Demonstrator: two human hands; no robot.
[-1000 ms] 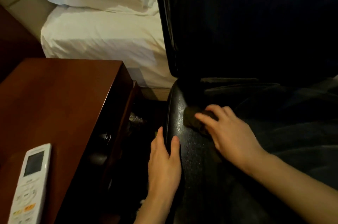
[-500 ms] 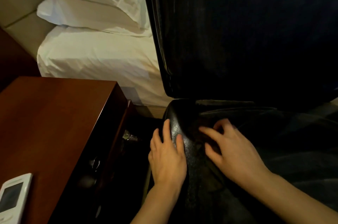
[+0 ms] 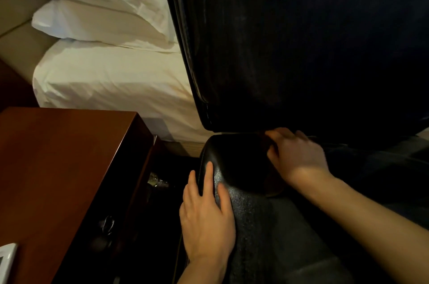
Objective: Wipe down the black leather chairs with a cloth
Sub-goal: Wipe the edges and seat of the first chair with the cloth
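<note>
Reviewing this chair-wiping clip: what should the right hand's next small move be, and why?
Probably sweep forward along the seat toward its front. The right hand sits at the back corner, just under the backrest, so it cannot go further back. The left hand rests flat on the seat's side edge. The cloth is barely visible in the dark.

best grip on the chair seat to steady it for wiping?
Take the chair seat at its rounded left edge, coming from the left side by the wooden nightstand. The left hand already lies there, fingers flat over the curve; the padded edge wraps easily.
</note>
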